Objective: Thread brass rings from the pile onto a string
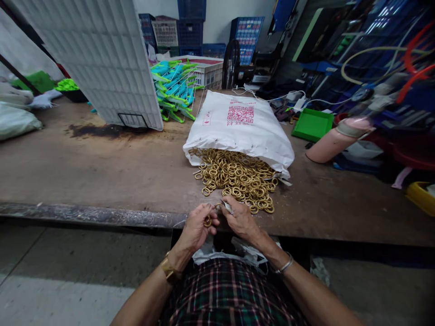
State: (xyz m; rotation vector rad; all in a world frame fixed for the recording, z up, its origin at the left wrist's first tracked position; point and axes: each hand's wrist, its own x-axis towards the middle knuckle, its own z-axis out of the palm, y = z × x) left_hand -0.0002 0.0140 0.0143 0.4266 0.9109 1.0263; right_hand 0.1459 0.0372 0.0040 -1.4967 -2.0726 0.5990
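Even, soft indoor light; wide-angle stretch and blur toward the edges.

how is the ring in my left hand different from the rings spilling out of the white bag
The ring in the left hand is a single one, held off the table in the fingers; the pile of rings is many, lying loose and overlapping on the table at the mouth of the white bag. The held ring is partly hidden by fingers; the pile lies in plain view. Both look gold-coloured and round.

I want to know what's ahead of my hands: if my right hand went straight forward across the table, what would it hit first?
Most likely the pile of gold rings spilling from the white bag, just beyond the right hand; depth is hard to judge.
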